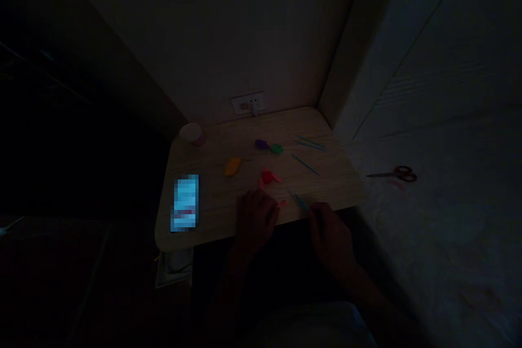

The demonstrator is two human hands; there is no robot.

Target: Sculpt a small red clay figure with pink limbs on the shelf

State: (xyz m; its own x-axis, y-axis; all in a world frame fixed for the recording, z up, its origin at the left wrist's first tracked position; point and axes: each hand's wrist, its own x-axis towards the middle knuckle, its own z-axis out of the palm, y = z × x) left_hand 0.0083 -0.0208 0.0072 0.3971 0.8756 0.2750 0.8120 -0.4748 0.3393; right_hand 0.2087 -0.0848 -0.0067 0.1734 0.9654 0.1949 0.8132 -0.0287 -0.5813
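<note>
The scene is very dim. My left hand (255, 220) rests at the front edge of a light wood desk (212, 217), and a small pink scrap (281, 204), perhaps a balloon, shows at its fingertips. From my right hand (330, 236) a thin teal stick (302, 202) angles up-left, seemingly pinched in the fingers. A red balloon (269, 176) lies just beyond both hands. Farther back are a purple balloon (261, 144), a green balloon (276, 148) and an orange balloon (232, 167). Loose teal sticks (310, 142) lie at the back right.
A phone with a blurred screen (185, 202) lies at the desk's left, and a pale cup (191, 134) stands at the back left corner. A wall outlet (248, 103) sits above the back edge. Red-handled scissors (397, 174) lie on a pale surface right of the desk.
</note>
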